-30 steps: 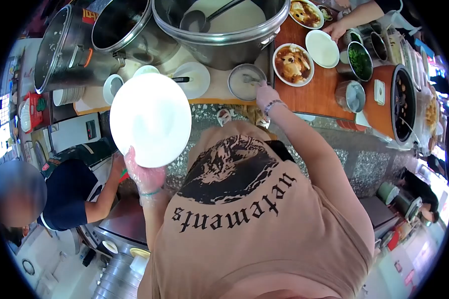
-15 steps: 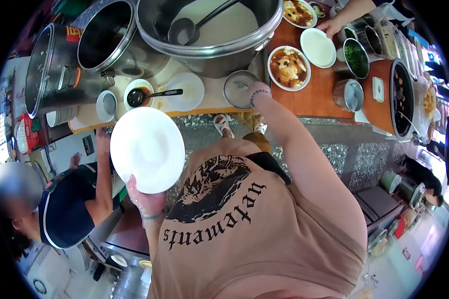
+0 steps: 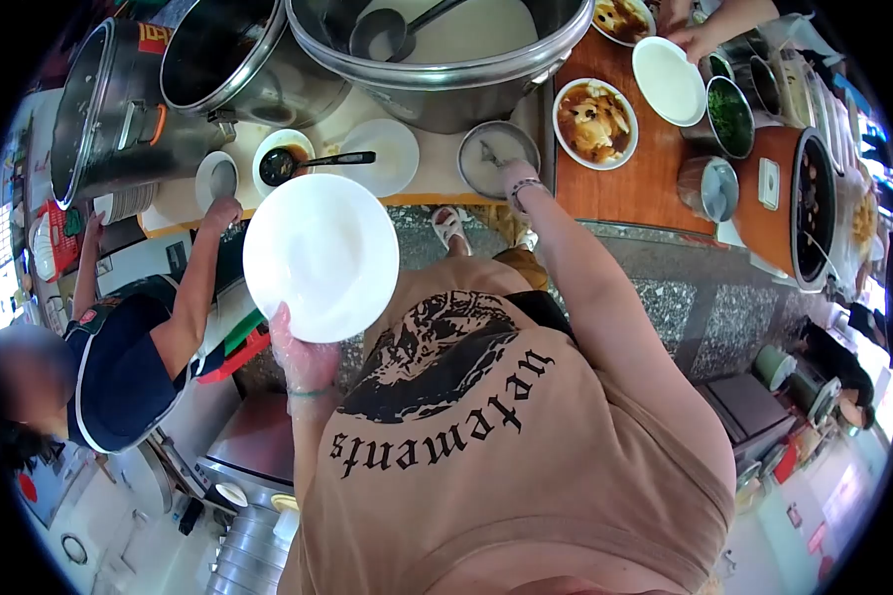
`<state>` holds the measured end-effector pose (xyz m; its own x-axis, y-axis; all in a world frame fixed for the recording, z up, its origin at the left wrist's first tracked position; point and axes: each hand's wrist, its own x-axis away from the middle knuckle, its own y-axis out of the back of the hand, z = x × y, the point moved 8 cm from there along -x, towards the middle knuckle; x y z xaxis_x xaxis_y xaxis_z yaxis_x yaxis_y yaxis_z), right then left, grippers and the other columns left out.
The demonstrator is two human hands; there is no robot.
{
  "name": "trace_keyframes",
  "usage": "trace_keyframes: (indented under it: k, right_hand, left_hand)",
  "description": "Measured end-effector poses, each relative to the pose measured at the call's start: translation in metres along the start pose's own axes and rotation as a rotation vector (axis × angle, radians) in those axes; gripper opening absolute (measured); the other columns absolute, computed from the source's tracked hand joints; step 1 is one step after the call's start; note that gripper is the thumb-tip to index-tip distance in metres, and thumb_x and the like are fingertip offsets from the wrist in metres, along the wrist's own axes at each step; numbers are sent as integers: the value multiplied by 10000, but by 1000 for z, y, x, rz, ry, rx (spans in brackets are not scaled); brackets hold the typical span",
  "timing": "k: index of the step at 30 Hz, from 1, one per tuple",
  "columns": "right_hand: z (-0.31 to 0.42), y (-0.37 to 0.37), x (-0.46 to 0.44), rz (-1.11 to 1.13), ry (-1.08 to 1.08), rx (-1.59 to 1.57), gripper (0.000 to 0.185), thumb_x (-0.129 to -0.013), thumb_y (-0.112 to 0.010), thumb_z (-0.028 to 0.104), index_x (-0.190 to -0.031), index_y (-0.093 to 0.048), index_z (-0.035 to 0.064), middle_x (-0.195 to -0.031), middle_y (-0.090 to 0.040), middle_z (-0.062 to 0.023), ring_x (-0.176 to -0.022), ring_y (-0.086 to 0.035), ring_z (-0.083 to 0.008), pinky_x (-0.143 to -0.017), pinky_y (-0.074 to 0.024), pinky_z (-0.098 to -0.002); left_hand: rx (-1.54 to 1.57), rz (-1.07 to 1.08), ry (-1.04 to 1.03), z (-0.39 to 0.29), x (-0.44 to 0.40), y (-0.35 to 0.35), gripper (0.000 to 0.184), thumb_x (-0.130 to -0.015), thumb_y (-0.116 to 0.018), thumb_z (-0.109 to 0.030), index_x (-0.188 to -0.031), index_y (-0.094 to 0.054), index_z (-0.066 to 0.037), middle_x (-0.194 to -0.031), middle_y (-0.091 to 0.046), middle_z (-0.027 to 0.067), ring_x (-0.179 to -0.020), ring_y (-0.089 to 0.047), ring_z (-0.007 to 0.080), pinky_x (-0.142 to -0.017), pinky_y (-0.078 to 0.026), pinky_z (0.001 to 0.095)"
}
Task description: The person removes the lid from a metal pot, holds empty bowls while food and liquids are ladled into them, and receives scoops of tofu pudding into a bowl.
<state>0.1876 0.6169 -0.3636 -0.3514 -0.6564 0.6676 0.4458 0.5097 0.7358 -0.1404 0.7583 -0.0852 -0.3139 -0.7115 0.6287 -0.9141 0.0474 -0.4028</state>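
Note:
My left hand (image 3: 303,352), in a thin clear glove, grips the rim of a white bowl (image 3: 318,258). The bowl is held in front of the counter and shows nothing in it. My right hand (image 3: 521,177) reaches into a round steel basin (image 3: 499,188) at the counter's edge. Its fingers are closed around a small greyish thing in the basin, which I cannot make out. Behind the basin stands a big steel pot (image 3: 446,84) of white liquid with a ladle (image 3: 377,38) in it. A filled bowl (image 3: 595,124) with brown sauce sits to the right.
A dark-sauce bowl (image 3: 280,164) with a black-handled spoon and a white plate (image 3: 382,159) lie on the counter. A co-worker's hand (image 3: 223,211) is at a small bowl on the left. Another person's hand (image 3: 700,40) holds a white bowl (image 3: 668,81) near a herb pot (image 3: 729,119).
The left co-worker has moved a hand to the small bowl and the other to the stacked plates. At right, a second hand has appeared over the bowls. My hands keep their holds.

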Motion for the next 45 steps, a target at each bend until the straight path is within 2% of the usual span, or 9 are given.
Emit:
trace_keyframes:
  k: [13, 15, 19, 21, 32, 37, 42, 43, 45]
  right_hand:
    - [-13, 50, 106, -371, 162, -173, 210, -864, -468, 78, -1005, -610, 15, -847, -643, -155, -840, -629, -311, -756, -513, -383]
    - [-24, 59, 143, 10, -475, -1252, 196, -865, -476, 80, -997, -604, 16, -824, -613, -152, -785, -606, -290, -739, -511, -371]
    - [-33, 33, 133, 4, -264, -1285, 189, -870, -489, 120, -995, -610, 46, -798, -600, -136, -732, -584, -269, -694, -500, -378]
    - [1, 103, 165, -478, 218, -475, 182, -881, -485, 146, -990, -617, 82, -813, -596, -119, -724, -582, -271, -678, -498, -393]
    - [-37, 141, 215, -729, -245, -919, 186, -849, -500, 163, -898, -611, 21, -831, -625, -228, -830, -602, -385, -753, -486, -431]
    - [-43, -4, 40, -73, -9, 16, 251, -830, -486, 199, -877, -686, 56, -905, -663, -160, -876, -639, -308, -796, -499, -392]
    - [-48, 90, 129, 9, -275, -636, 279, -872, -453, 192, -932, -665, 21, -900, -653, -189, -845, -647, -289, -742, -518, -383]
    - [-65, 68, 85, -369, 12, -84, 274, -858, -468, 202, -886, -659, 8, -861, -656, -176, -832, -647, -286, -728, -515, -387]
    - [-125, 135, 148, -446, -332, -550, 198, -790, -562, 170, -891, -686, 52, -926, -666, -156, -863, -653, -274, -741, -520, -388]
  left_hand:
    - [-16, 198, 238, 97, -88, 4, 473, -942, -439, -268, -1309, -356, 18, -1267, -490, 136, -1161, -497, 239, -976, -427, 372]
    - [-66, 194, 240, 112, -102, -3, 491, -930, -460, -287, -1312, -360, 5, -1257, -501, 132, -1149, -507, 240, -966, -432, 375]
    - [-153, 175, 266, 135, -123, -17, 462, -925, -476, -306, -1289, -406, -29, -1211, -547, 93, -1085, -549, 219, -910, -459, 371]
    - [-219, 168, 344, 151, -130, -27, 461, -925, -476, -305, -1287, -407, -28, -1206, -549, 93, -1102, -537, 218, -923, -449, 375]
    - [-215, 378, 350, 147, -107, -72, 494, -947, -401, -346, -1338, -357, -48, -1301, -485, 111, -1175, -495, 262, -952, -439, 413]
    - [-260, 407, 295, 113, -85, -54, 510, -949, -372, -388, -1352, -357, -76, -1305, -487, 97, -1175, -492, 262, -982, -399, 427]
    - [-224, 262, 234, 82, -68, -37, 559, -933, -371, -421, -1368, -321, -73, -1312, -475, 97, -1181, -484, 260, -994, -391, 418]
    - [-230, 265, 221, 76, -63, -38, 559, -933, -371, -421, -1368, -321, -73, -1312, -475, 97, -1181, -484, 260, -994, -391, 418]
    - [-210, 338, 158, 65, -50, -48, 557, -938, -366, -418, -1374, -310, -75, -1323, -463, 101, -1192, -473, 263, -1003, -381, 410]
